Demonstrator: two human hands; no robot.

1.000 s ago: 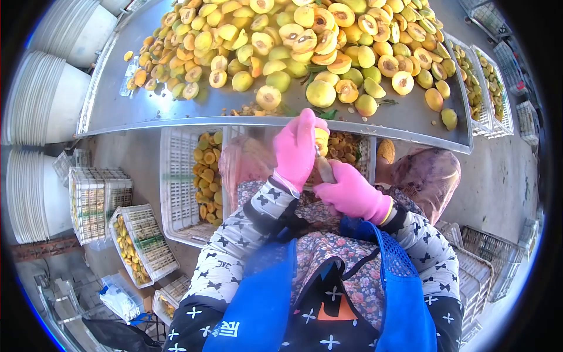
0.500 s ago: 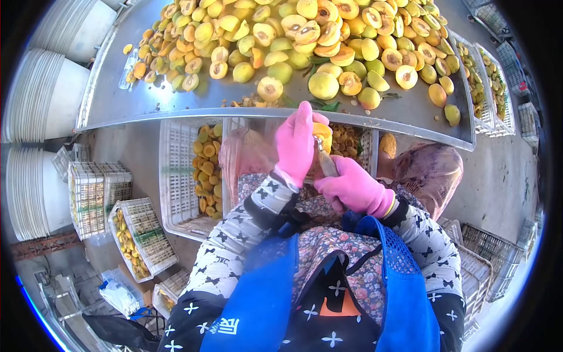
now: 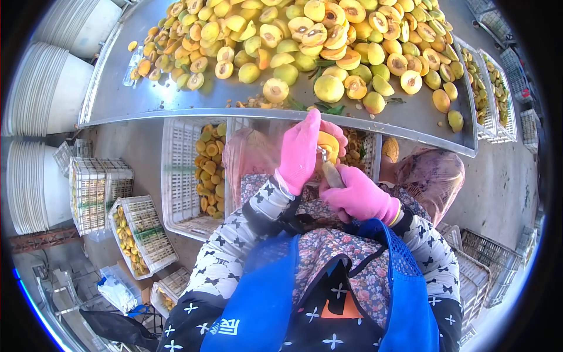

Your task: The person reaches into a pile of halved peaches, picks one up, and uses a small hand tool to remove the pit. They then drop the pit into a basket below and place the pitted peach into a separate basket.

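My left hand (image 3: 302,149), in a pink glove, is closed around a yellow fruit half (image 3: 328,146). In a matching pink glove, my right hand (image 3: 362,196) grips the grey handle of a metal pitting tool (image 3: 332,174). The tool's metal end touches the fruit's cut side. Both hands are in front of my body, just below the edge of a metal table (image 3: 234,114). Halved yellow fruits (image 3: 275,90) and whole-looking ones (image 3: 328,88) are heaped on the table.
Beneath the table edge stands a white crate (image 3: 179,176) with fruit halves. More crates (image 3: 146,234) are at the lower left and others (image 3: 487,246) at the right. Stacked white containers (image 3: 35,188) line the left side. A clear bottle (image 3: 132,66) lies on the table.
The fingers of my left hand now show beyond the fruit, which has turned slightly. My right hand has moved a little right and down with the tool. The view has shifted slightly.
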